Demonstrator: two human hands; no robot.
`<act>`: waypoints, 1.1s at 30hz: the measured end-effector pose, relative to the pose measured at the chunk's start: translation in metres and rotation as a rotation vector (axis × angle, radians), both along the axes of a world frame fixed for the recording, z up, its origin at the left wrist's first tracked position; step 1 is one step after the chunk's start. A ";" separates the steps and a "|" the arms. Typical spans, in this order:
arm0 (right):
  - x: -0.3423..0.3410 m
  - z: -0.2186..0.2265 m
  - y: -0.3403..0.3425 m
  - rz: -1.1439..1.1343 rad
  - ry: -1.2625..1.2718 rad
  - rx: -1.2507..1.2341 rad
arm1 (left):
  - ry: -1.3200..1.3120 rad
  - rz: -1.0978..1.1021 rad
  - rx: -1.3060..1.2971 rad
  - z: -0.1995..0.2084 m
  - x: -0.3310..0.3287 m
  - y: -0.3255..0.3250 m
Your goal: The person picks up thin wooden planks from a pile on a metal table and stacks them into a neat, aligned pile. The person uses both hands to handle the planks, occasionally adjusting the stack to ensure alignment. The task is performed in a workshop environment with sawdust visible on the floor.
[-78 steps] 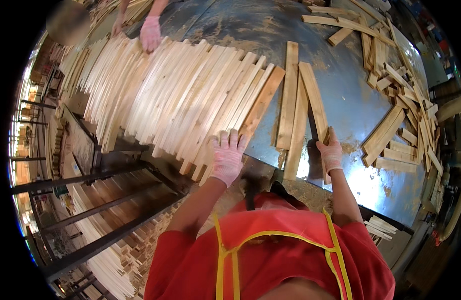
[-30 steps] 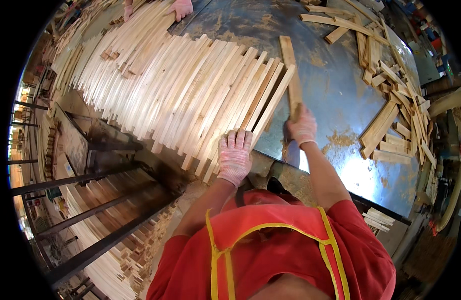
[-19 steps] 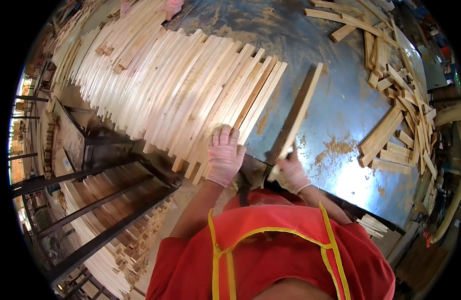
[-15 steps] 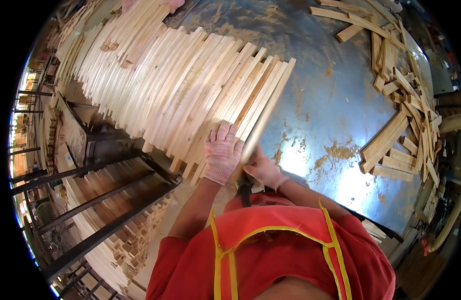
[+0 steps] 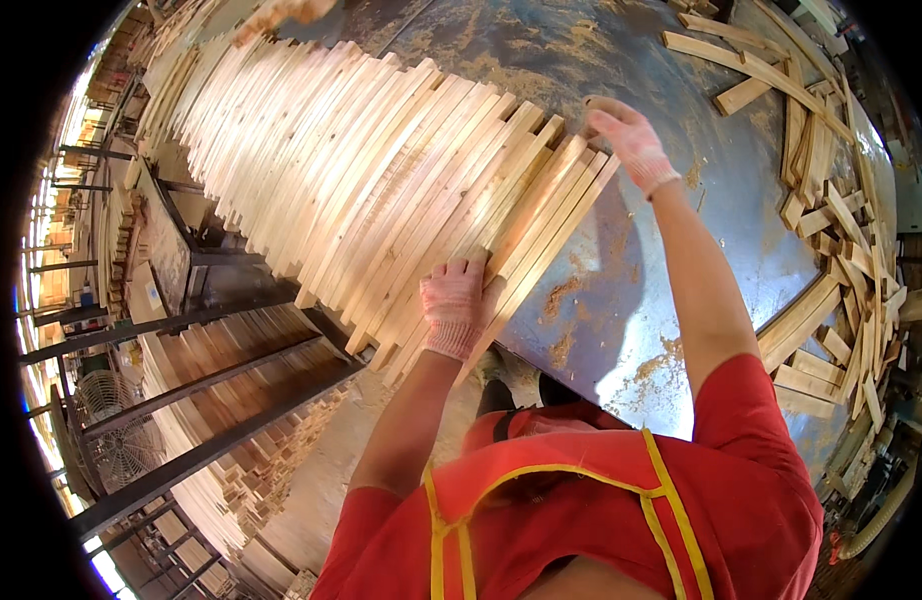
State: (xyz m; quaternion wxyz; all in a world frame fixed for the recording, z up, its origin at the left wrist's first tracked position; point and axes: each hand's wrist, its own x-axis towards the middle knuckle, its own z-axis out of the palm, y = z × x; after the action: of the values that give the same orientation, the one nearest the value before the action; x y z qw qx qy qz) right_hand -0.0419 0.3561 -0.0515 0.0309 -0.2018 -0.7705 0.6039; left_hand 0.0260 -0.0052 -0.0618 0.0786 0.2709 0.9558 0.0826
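Head view: looks down on a dark metal table patched with sawdust.
Wood strips: lie side by side in a slanting row on the table's left part, uneven at both ends, seeming to overhang the near edge.
Left hand: rests gloved across the strips toward their near ends, fingers close together, pinching nothing visible.
Right hand: reaches to the far ends at the row's right side, fingers loosely bent, thumb apart; cannot tell whether touching wood.
Loose pieces: lie jumbled along the table's right side.
Handling: probably stiff, light singly, heavy together; likely dry, hard to break, apt to slide on sawdust.
Hold: best gripped singly across the narrow sides near mid-length; in bunches, best squeezed from both outer sides, minding splinters.
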 end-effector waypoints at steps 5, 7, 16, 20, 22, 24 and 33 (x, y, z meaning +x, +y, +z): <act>0.062 -0.005 -0.038 -0.151 0.151 -0.163 | -0.235 0.183 0.129 0.058 -0.031 0.017; 0.067 -0.021 -0.038 -0.077 -0.011 0.101 | -0.491 0.263 0.184 0.138 -0.062 0.029; -0.019 -0.001 -0.116 0.444 -0.404 1.349 | 0.112 0.058 -0.317 0.030 -0.145 -0.094; -0.007 0.022 -0.111 0.385 -0.337 1.195 | -0.135 -0.141 -0.622 0.055 -0.074 -0.063; 0.004 0.039 -0.118 0.292 -0.243 0.932 | -0.188 -0.095 -0.263 0.052 -0.030 -0.058; 0.030 0.050 -0.133 0.261 -0.086 0.569 | -0.012 -0.139 -0.030 0.001 -0.018 -0.070; 0.164 -0.019 -0.227 0.021 -0.386 -0.153 | -0.488 0.043 0.608 0.113 -0.142 -0.064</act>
State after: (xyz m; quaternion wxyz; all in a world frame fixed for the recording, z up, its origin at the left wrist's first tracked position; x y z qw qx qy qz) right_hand 0.1220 0.1292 -0.0709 -0.1392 -0.3073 -0.7160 0.6112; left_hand -0.1165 -0.0688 0.0510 0.2179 0.2343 0.8464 0.4258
